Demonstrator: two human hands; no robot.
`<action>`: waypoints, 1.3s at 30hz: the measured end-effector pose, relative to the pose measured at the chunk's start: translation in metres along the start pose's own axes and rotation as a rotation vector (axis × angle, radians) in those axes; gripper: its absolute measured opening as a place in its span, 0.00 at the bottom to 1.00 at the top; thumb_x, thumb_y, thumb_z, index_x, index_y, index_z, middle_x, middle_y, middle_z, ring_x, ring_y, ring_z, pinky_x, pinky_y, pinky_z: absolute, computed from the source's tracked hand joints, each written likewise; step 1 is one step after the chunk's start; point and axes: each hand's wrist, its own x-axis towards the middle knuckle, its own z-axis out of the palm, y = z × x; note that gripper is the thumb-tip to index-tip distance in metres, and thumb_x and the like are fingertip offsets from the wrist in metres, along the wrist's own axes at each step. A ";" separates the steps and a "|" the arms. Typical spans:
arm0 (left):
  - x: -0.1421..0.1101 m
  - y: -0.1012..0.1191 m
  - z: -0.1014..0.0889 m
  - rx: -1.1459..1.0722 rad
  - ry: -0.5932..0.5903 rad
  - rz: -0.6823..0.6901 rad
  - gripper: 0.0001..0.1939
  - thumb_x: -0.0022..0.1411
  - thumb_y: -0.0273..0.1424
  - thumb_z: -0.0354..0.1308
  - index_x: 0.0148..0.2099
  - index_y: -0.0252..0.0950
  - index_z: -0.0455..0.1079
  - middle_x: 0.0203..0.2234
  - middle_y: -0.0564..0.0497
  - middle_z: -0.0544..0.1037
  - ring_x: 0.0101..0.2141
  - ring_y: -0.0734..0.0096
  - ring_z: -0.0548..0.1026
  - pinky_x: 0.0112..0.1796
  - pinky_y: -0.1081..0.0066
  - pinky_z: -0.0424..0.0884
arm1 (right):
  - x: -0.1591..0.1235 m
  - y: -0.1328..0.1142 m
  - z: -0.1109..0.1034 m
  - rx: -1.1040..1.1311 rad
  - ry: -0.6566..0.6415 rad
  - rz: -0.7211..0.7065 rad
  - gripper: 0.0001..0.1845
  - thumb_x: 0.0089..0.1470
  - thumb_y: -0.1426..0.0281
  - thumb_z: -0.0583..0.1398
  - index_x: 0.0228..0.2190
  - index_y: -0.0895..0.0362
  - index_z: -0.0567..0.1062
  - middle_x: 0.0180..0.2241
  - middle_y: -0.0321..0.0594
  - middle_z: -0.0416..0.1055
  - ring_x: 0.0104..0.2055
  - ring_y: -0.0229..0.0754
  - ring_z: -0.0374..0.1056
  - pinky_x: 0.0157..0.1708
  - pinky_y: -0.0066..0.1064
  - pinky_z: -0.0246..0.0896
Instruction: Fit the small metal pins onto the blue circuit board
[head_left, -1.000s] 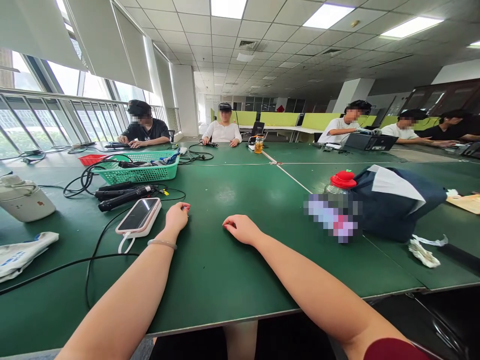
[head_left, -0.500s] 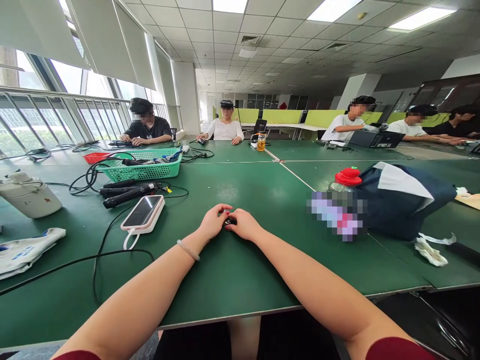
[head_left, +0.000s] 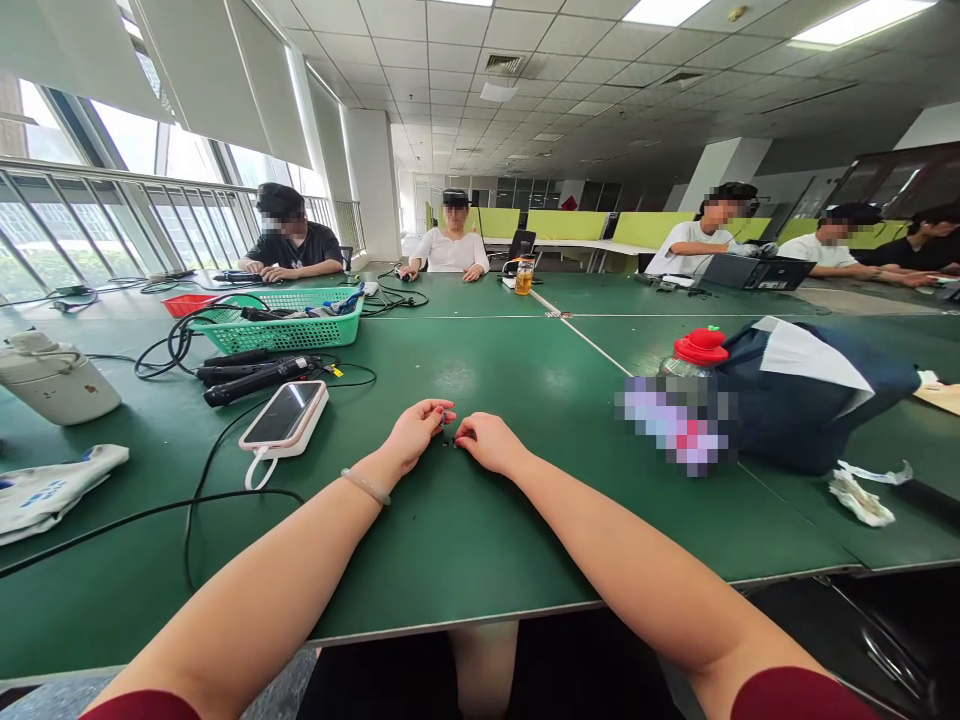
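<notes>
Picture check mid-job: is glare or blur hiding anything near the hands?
Head view: windows at left are washed out; head view: pale glare on the green table lies beyond the left hand and right hand, not over them; head view: both hands look fairly sharp, but the dark bits between them are too small to identify; head view: pixel blocks mask an area below the red lid.

I can read no lettering: the blue print [head_left: 36, 503] on the white cloth [head_left: 86, 478], well to the left of my left fingers [head_left: 429, 408], is too blurred to make out.
</notes>
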 end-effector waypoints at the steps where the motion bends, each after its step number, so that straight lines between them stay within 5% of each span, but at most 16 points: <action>1: 0.000 0.000 0.001 0.016 0.001 -0.001 0.15 0.56 0.39 0.54 0.41 0.32 0.68 0.33 0.46 0.76 0.34 0.72 0.73 0.39 0.69 0.68 | 0.000 0.000 -0.001 0.011 -0.002 0.001 0.03 0.48 0.73 0.60 0.25 0.57 0.75 0.29 0.38 0.68 0.31 0.36 0.63 0.33 0.27 0.56; 9: 0.003 -0.005 -0.002 0.248 0.108 0.059 0.12 0.55 0.35 0.55 0.39 0.35 0.72 0.30 0.48 0.78 0.30 0.71 0.72 0.33 0.71 0.68 | 0.000 0.004 -0.006 0.154 -0.021 0.074 0.05 0.49 0.74 0.58 0.30 0.57 0.73 0.27 0.34 0.72 0.27 0.33 0.64 0.31 0.25 0.59; 16: 0.003 -0.008 -0.003 0.317 0.075 0.063 0.12 0.54 0.29 0.53 0.42 0.35 0.72 0.31 0.48 0.78 0.25 0.74 0.71 0.26 0.74 0.68 | -0.001 0.004 -0.005 0.246 0.012 0.057 0.12 0.49 0.75 0.55 0.35 0.56 0.75 0.29 0.35 0.72 0.27 0.33 0.65 0.33 0.27 0.60; 23: 0.003 -0.010 -0.001 0.295 -0.010 0.098 0.18 0.52 0.24 0.55 0.47 0.35 0.70 0.32 0.49 0.78 0.26 0.75 0.73 0.34 0.71 0.71 | 0.001 0.000 -0.009 0.586 0.054 0.221 0.08 0.48 0.71 0.57 0.31 0.60 0.73 0.23 0.36 0.71 0.18 0.31 0.63 0.18 0.22 0.56; 39: -0.005 0.001 0.002 0.389 -0.079 0.132 0.18 0.50 0.29 0.58 0.46 0.37 0.72 0.26 0.52 0.77 0.28 0.71 0.75 0.35 0.70 0.71 | -0.005 -0.005 -0.014 0.397 0.155 0.202 0.15 0.46 0.59 0.57 0.20 0.57 0.70 0.15 0.31 0.63 0.18 0.33 0.57 0.23 0.26 0.54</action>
